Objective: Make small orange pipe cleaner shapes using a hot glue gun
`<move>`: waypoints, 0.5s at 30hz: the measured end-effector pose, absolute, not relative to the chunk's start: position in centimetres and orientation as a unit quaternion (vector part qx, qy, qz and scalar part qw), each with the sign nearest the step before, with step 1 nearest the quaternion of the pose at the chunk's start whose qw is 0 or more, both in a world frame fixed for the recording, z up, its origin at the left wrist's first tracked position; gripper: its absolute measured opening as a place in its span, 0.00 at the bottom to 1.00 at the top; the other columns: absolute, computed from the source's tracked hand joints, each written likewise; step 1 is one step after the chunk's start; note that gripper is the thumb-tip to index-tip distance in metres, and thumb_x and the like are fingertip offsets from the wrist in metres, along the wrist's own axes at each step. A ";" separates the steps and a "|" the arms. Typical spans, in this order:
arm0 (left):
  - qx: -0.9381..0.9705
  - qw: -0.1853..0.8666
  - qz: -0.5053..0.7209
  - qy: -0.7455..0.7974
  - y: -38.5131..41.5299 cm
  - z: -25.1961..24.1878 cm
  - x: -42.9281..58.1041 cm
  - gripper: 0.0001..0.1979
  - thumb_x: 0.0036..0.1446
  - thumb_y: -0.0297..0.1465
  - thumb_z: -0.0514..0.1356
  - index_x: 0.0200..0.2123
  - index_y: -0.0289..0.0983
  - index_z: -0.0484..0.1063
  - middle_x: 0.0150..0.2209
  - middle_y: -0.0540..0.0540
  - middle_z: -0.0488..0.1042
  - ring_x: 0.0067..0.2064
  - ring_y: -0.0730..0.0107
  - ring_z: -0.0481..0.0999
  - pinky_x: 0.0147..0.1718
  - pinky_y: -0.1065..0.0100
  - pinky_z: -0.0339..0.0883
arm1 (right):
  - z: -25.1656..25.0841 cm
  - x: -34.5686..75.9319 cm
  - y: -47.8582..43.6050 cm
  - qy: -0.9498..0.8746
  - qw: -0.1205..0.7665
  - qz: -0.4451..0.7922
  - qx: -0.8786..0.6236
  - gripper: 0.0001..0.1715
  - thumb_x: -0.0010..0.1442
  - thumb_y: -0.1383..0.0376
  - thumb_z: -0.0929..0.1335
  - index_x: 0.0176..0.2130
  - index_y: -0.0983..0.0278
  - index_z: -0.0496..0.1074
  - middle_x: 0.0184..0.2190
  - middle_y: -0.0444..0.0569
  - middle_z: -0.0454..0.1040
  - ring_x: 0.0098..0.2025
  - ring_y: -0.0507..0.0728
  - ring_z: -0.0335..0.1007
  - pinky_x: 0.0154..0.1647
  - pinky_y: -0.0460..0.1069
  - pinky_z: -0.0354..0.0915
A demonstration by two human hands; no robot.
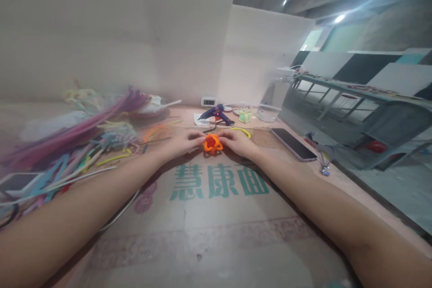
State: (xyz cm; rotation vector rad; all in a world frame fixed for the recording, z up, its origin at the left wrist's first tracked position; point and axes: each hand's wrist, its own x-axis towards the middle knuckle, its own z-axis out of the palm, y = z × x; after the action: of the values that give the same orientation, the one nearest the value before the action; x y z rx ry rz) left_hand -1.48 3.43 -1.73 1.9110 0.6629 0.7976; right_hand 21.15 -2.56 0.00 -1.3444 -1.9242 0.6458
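An orange looped craft piece [213, 143] with a red middle is held between my two hands, just above the printed covering on the table [216, 220]. My left hand [185, 141] pinches its left side with thumb and fingertips. On the other side, my right hand [239, 141] grips the piece in the same way. Behind it lies a dark blue glue gun [214, 114] with a small red light, over a white sheet [200, 119]. A yellow curved strip [242, 132] rests just behind my right hand.
Colourful craft stems [114, 137] are heaped at the left, near a white device [20, 183] and cable. A phone [293, 144] and a small trinket [325, 168] lie at the right. A clock [209, 101], green piece [245, 116] and clear container [268, 110] stand behind.
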 end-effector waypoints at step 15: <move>0.705 0.580 0.323 0.250 2.0 -1.0 -1.3 0.20 0.54 0.47 0.67 0.34 0.34 0.77 0.34 0.43 0.79 0.35 0.66 0.78 0.33 0.68 0.70 | -1.4 21.0 -2.7 -0.810 0.342 -0.024 -0.476 0.16 0.66 0.70 0.65 0.47 0.59 0.79 0.43 0.49 0.83 0.45 0.61 0.77 0.48 0.53 0.68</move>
State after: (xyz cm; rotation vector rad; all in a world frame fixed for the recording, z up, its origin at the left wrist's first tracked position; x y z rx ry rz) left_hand -1.26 2.03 -0.99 1.6478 0.5838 0.7541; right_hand 21.00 -2.65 -1.38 -1.2389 -2.1055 -0.0615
